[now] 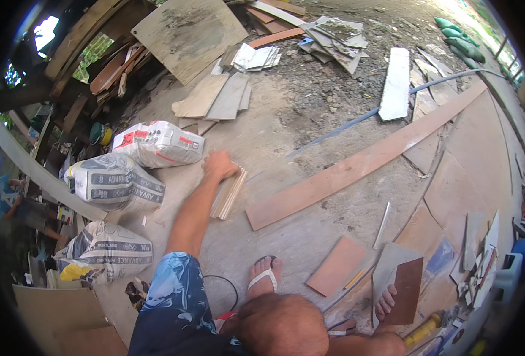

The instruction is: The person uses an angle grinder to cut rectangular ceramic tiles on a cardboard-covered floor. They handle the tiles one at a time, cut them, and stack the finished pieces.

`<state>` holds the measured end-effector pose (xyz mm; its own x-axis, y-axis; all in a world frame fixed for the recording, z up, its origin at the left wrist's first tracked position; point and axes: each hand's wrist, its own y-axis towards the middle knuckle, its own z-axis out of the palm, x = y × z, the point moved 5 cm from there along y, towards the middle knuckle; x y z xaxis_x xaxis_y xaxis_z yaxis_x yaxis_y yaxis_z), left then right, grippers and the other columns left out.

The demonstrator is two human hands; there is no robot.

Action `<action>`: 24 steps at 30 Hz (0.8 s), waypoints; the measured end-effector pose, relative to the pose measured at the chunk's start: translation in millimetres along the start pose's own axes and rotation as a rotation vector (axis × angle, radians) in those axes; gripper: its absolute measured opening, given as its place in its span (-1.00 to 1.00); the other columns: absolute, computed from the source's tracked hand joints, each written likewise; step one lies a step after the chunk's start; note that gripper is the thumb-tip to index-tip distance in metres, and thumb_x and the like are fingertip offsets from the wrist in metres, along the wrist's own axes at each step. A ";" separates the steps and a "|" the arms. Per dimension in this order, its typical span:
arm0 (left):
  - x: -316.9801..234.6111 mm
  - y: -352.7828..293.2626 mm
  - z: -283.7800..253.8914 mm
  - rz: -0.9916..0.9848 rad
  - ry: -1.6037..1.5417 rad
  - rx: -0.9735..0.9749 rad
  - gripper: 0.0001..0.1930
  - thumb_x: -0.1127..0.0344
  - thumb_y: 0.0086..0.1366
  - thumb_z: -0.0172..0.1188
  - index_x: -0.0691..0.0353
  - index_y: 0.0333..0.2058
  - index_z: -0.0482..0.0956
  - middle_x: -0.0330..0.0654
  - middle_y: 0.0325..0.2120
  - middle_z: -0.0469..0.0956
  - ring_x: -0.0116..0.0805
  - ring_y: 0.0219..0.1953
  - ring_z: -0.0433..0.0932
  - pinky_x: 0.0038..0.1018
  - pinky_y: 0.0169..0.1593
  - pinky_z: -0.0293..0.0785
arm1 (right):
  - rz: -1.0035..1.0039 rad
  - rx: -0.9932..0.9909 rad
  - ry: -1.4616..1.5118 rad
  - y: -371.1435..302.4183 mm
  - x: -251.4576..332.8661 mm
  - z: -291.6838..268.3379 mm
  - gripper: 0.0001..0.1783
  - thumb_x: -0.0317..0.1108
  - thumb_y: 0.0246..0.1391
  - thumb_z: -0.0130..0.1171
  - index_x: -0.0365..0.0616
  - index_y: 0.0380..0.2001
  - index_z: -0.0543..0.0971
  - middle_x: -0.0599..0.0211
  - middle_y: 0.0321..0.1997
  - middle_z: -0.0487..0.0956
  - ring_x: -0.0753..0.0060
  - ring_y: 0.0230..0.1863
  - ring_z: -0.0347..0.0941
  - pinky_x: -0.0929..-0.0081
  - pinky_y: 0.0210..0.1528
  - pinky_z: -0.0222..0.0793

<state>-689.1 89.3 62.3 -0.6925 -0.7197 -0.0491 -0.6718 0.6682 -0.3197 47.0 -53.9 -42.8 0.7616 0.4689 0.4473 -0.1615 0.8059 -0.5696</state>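
My left hand (220,165) reaches forward, its fingers closed over the far end of a small stack of narrow tile strips (229,193) on the concrete floor. At the lower right, my right hand (385,301) grips the left edge of a reddish-brown tile (407,289), fingers curled round it; its thumb is hidden. Behind that tile lies a larger grey tile (393,256). Left of it rest a salmon-coloured tile (336,265) and a yellow pencil-like stick (354,279). A thin metallic strip (382,225) lies farther off.
Three cement bags (158,144) stand at left. A long reddish plank (363,163) crosses the floor diagonally. Stacked tiles (218,98), a grey hose (357,117) and rubble lie beyond. A yellow power tool (424,330) sits lower right. Another person (19,202) is at far left.
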 end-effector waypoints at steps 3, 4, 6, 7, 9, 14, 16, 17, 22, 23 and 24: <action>24.2 24.0 9.0 0.097 0.079 -0.002 -0.38 -0.01 -0.11 0.59 0.25 -0.08 0.83 0.33 0.15 0.63 0.22 0.12 0.68 -0.03 0.18 0.66 | 0.010 0.030 0.042 0.1 -8.1 0.8 -0.57 0.12 0.59 -0.08 0.00 -0.15 0.49 0.45 -0.44 0.51 0.44 -0.59 0.48 0.39 -0.56 0.40; 27.7 21.4 13.6 0.103 0.085 -0.028 -0.37 -0.05 -0.13 0.61 0.28 -0.12 0.84 0.32 0.11 0.66 0.20 0.08 0.71 -0.06 0.15 0.68 | 0.005 0.044 0.049 -1.4 -6.7 2.1 -0.57 0.12 0.59 -0.08 0.00 -0.15 0.49 0.45 -0.44 0.51 0.44 -0.60 0.48 0.39 -0.56 0.40; 19.4 14.1 11.2 0.049 0.051 -0.036 -0.29 -0.07 -0.16 0.64 0.33 -0.08 0.82 0.30 0.14 0.65 0.18 0.13 0.69 -0.05 0.19 0.66 | 0.010 0.066 0.073 -6.5 -5.9 0.9 -0.57 0.12 0.59 -0.08 0.00 -0.16 0.49 0.45 -0.44 0.51 0.44 -0.60 0.48 0.39 -0.57 0.40; 16.3 13.6 10.0 0.034 0.064 -0.026 -0.28 -0.08 -0.16 0.64 0.33 -0.06 0.82 0.30 0.15 0.64 0.16 0.15 0.68 -0.07 0.20 0.65 | 0.011 0.079 0.091 -7.5 -6.7 -0.5 -0.57 0.12 0.59 -0.08 0.01 -0.16 0.49 0.45 -0.44 0.51 0.44 -0.60 0.48 0.39 -0.57 0.39; 9.7 12.7 8.6 0.037 0.075 -0.022 -0.25 -0.10 -0.15 0.65 0.33 -0.03 0.81 0.30 0.15 0.64 0.15 0.18 0.66 -0.09 0.23 0.63 | 0.018 0.100 0.120 -9.7 -7.3 -2.8 -0.57 0.12 0.59 -0.07 0.01 -0.16 0.49 0.45 -0.44 0.51 0.45 -0.60 0.48 0.39 -0.57 0.39; 31.0 13.4 18.6 0.058 0.010 -0.079 -0.24 -0.14 -0.14 0.65 0.25 0.01 0.81 0.27 0.09 0.67 0.15 0.18 0.65 -0.08 0.26 0.60 | 0.081 0.186 0.198 -11.8 -9.9 -1.5 -0.57 0.12 0.59 -0.07 0.01 -0.16 0.49 0.45 -0.44 0.51 0.45 -0.60 0.47 0.39 -0.57 0.39; 29.8 23.4 20.3 0.051 0.032 -0.021 -0.18 -0.16 -0.13 0.65 0.19 0.09 0.76 0.27 0.15 0.62 0.17 0.25 0.60 -0.03 0.28 0.56 | 0.097 0.179 0.230 -11.2 -10.0 -5.8 -0.57 0.12 0.59 -0.07 0.01 -0.16 0.49 0.45 -0.44 0.51 0.45 -0.60 0.47 0.39 -0.57 0.39; 33.2 23.8 18.7 0.039 0.048 0.008 -0.16 -0.17 -0.12 0.65 0.16 0.14 0.74 0.28 0.18 0.60 0.19 0.28 0.57 0.00 0.29 0.54 | 0.062 0.090 0.169 -9.0 -7.5 -14.1 -0.58 0.13 0.58 -0.04 0.03 -0.19 0.49 0.48 -0.46 0.49 0.46 -0.63 0.43 0.37 -0.59 0.38; 32.6 -1.5 10.6 0.013 0.025 -0.039 -0.02 -0.19 -0.12 0.64 -0.02 0.32 0.54 0.29 0.37 0.38 0.30 0.42 0.37 0.15 0.36 0.43 | -0.092 0.057 -0.119 -14.1 17.4 -22.8 -0.56 0.14 0.55 0.06 -0.02 -0.14 0.60 0.48 -0.32 0.61 0.50 -0.47 0.55 0.30 -0.38 0.55; 34.3 -3.1 10.7 0.006 0.013 -0.022 0.00 -0.19 -0.12 0.64 -0.05 0.34 0.51 0.29 0.39 0.34 0.33 0.44 0.33 0.17 0.37 0.41 | -0.124 0.077 -0.134 -20.0 23.2 -21.6 -0.55 0.13 0.55 0.06 -0.03 -0.13 0.60 0.48 -0.31 0.61 0.50 -0.46 0.55 0.30 -0.37 0.55; 30.7 -4.4 9.6 0.005 0.000 -0.023 -0.01 -0.18 -0.12 0.65 -0.06 0.33 0.52 0.29 0.38 0.36 0.31 0.43 0.36 0.16 0.36 0.42 | -0.142 0.079 -0.132 -22.3 25.6 -21.0 -0.55 0.13 0.55 0.06 -0.03 -0.13 0.60 0.47 -0.30 0.61 0.50 -0.45 0.55 0.31 -0.36 0.55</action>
<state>-704.8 62.4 53.1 -0.6959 -0.7164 -0.0507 -0.6741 0.6759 -0.2979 83.3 -67.5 -33.1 0.6921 0.3877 0.6088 -0.1110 0.8907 -0.4409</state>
